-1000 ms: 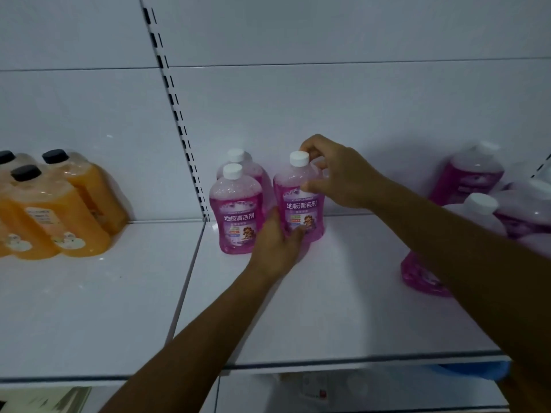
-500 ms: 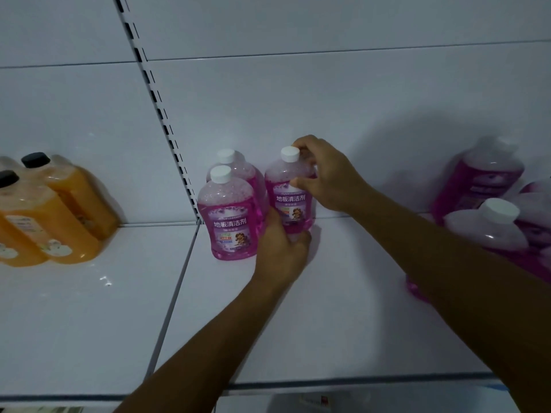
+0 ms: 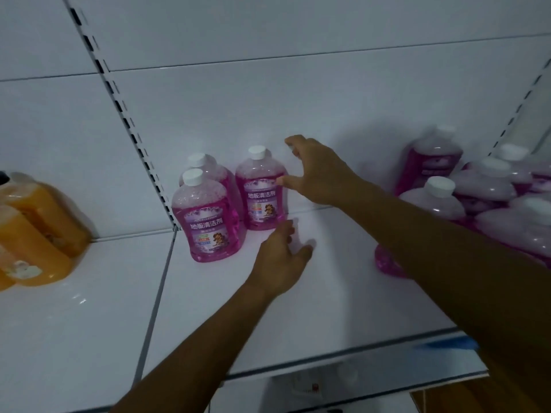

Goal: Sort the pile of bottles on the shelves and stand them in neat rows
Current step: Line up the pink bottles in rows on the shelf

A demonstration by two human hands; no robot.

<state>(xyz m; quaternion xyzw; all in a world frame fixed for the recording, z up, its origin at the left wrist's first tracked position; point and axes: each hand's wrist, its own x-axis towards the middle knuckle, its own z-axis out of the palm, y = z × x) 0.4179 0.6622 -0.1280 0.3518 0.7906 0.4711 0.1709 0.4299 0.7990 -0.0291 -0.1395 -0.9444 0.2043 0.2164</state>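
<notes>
Three pink bottles stand upright at the centre of the frame on a white shelf: a front bottle, a back bottle directly behind it, and a right bottle beside them, its label facing out. The left hand hovers low just in front of the right bottle, fingers loosely spread, its grip open and holding nothing; the fingertips are blurred, so contact with the bottle cannot be told. The right hand is beside that bottle's shoulder, thumb and fingers spread wide, the grip also empty. At the right of the frame a pile of pink bottles lies tumbled against the back wall, most on their sides. At the left edge, orange bottles stand on the neighbouring shelf board. White back panels rise behind, split by a slotted upright running from the upper left down to the shelf joint. A strip of blue shows at the shelf's front edge, lower right.
</notes>
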